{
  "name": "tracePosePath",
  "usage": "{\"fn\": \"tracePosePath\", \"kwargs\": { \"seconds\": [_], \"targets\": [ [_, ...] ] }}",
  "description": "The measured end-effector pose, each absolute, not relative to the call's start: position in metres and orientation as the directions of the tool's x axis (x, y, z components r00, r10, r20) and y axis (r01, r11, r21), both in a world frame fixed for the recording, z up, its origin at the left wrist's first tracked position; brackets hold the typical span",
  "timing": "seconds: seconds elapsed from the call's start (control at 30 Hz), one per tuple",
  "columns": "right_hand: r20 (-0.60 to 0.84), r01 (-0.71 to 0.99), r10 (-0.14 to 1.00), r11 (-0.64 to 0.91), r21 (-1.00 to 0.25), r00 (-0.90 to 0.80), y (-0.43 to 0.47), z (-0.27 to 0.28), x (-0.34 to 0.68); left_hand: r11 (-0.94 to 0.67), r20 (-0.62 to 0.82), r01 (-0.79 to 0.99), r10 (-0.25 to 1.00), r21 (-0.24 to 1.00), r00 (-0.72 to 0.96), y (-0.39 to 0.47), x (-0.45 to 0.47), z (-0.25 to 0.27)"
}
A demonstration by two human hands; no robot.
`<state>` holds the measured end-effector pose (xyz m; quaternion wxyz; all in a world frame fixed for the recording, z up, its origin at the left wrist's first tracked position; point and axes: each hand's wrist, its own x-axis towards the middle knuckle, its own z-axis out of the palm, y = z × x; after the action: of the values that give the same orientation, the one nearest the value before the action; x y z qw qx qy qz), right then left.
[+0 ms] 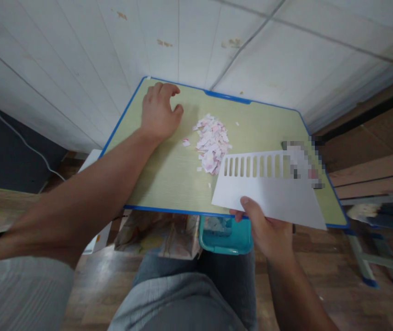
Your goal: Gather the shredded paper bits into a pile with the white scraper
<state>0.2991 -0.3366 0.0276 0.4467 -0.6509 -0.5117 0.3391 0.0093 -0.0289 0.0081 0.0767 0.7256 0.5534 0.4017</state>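
My right hand grips the lower edge of a white sheet, thumb on top and fingers underneath. A row of several long slots is cut along the sheet's far side, and the table shows through them. Near the middle of the table lies a heap of small torn paper scraps, pale white and pink. The sheet's left corner reaches the heap's lower right side. Over the table's left part, my left hand is held with fingers curved and thumb apart, holding nothing. It is left of the heap and not touching it.
The pale yellow-green table has a blue rim and stands against a white panelled wall. A blurred-out item lies at its right side. Below the front edge are a teal basin and a brownish bag.
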Motion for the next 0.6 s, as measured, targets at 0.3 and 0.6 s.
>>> {"fn": "tracePosePath", "kwargs": {
  "seconds": [0.3, 0.6],
  "targets": [
    [-0.008, 0.433, 0.979, -0.098, -0.896, 0.204, -0.347, 0.033, 0.272, -0.352, 0.492, 0.777, 0.868, 0.521, 0.064, -0.035, 0.018, 0.007],
    [0.022, 0.523, 0.996, -0.027, -0.852, 0.086, -0.349, 0.031, 0.262, -0.349, 0.487, 0.800, 0.870, 0.488, 0.083, -0.045, 0.025, 0.010]
  ]
}}
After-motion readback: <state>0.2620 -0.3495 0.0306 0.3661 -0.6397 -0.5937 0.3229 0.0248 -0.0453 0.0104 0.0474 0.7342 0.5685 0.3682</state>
